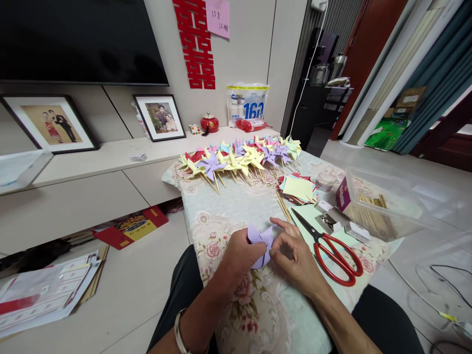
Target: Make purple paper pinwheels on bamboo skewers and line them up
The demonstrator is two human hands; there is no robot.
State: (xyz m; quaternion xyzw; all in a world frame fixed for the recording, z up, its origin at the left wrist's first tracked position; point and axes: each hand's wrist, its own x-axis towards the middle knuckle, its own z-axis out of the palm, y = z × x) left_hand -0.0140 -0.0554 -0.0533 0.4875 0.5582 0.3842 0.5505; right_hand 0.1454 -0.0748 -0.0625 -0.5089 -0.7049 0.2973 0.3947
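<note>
Folding stage. My left hand (239,253) and right hand (295,255) both keep a narrow grip on the lilac paper (261,242), pinched between them low on the flowered surface (228,206). I judge a fold is being creased; the next move calls for steady, aligned corners. Just right of the grip: red scissors (334,250). Beyond: skewers (283,206), paper squares (298,189), finished pinwheels (239,160).
</note>
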